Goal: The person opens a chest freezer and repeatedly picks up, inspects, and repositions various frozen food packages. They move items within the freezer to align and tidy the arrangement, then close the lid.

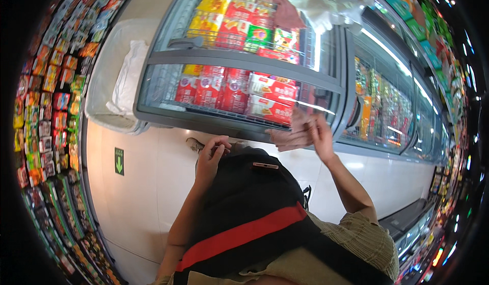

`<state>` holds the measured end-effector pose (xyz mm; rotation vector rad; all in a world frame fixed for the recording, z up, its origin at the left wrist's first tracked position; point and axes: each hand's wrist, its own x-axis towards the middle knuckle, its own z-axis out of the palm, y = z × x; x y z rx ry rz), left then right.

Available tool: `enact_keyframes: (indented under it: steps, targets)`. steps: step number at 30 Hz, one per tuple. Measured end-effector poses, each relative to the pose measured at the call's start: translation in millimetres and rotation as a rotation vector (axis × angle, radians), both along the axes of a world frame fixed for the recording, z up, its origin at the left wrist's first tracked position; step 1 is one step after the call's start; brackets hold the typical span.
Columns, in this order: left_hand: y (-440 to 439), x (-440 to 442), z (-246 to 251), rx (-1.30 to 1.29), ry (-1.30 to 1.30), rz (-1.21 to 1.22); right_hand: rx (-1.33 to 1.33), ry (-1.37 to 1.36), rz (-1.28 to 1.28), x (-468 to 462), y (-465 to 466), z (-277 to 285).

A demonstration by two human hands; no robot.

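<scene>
My right hand (323, 137) grips a folded pink cloth (294, 136) at the near edge of a chest freezer (244, 61) with a glass top. The cloth overlaps the freezer's front rim, and its upper part blurs against the glass. In front of my waist, my left hand (212, 159) hangs with nothing in it, its fingers loosely bent. Beneath the glass lie red frozen food packets (233, 90) and some yellow packets (206, 21) in wire baskets. I wear a black apron (244, 193) with a red band; a phone (265, 165) sticks out at its top.
Another pink cloth (286, 10) and a clear plastic bag (324, 2) rest on the freezer's far part. A pale plastic bin (95, 94) with a white liner or sheet stands at its left end. Packed shelves (49, 105) line the left; another glass-topped freezer (382, 105) adjoins on the right.
</scene>
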<state>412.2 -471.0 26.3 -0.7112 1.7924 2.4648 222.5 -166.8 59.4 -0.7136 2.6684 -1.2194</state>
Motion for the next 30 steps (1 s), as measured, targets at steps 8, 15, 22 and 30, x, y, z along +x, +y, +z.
enact_keyframes:
  steps: [8, 15, 22, 30]
  targets:
    - [30, -33, 10, -0.093, 0.098, -0.132, -0.629, 0.221, -0.444, -24, 44, 42]
    - [25, -17, 7, -0.163, 0.026, -0.134, 0.085, 0.091, -0.133, 2, 69, -45]
    - [15, -4, 6, -0.136, -0.086, -0.112, 0.251, 0.407, -0.294, -8, 47, -74]
    - [-2, -7, 7, -0.165, -0.053, -0.089, 0.456, 0.522, -0.451, -45, 18, -115]
